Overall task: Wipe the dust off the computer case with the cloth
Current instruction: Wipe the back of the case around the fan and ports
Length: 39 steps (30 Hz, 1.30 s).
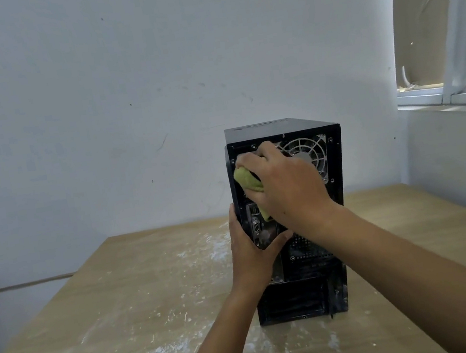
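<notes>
One pale wooden counter [123,298], streaked with white dust, stands against a scuffed white wall [121,87], with a window [444,23] at the right. On it a black computer case [304,295] stands upright, its rear panel toward the camera. The left hand [248,243] clasps the case's left rear edge, thumb laid across the port panel. The right hand [290,186] curls round a green cloth [246,178] and presses it to the upper rear panel, just beside the fan grille [311,152].
</notes>
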{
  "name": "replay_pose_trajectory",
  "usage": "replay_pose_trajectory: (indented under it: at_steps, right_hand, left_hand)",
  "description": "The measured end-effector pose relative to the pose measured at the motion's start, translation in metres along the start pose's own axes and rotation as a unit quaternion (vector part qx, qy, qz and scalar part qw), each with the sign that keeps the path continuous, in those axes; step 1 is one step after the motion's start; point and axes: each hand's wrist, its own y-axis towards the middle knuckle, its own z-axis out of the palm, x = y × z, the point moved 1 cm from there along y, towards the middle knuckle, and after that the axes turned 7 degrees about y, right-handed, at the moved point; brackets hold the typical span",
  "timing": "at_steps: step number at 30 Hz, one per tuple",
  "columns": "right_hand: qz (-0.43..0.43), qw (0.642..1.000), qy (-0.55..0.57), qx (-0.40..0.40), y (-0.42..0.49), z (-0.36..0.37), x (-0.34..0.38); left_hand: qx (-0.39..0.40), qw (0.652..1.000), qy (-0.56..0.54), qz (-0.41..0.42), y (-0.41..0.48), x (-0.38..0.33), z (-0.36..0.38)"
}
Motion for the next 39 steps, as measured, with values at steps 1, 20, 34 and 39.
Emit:
replay_pose_trajectory:
  at_steps: [1,20,34,39]
  right_hand:
    - [0.002,1.000,0.004,-0.001,-0.002,-0.003,-0.004]
    - [0.056,0.995,0.024,-0.075,0.004,-0.019,-0.025]
    - [0.077,0.993,0.034,-0.079,-0.002,-0.025,-0.040]
    - [0.048,0.997,0.034,-0.055,-0.025,-0.003,-0.034]
  left_hand:
    - [0.000,1.000,0.001,-0.003,0.000,0.001,-0.001]
    - [0.001,1.000,0.009,-0.009,-0.001,-0.001,-0.001]
    - [-0.005,1.000,0.016,-0.014,-0.001,0.000,0.000]
    - [-0.003,1.000,0.013,-0.007,-0.002,-0.002,-0.001]
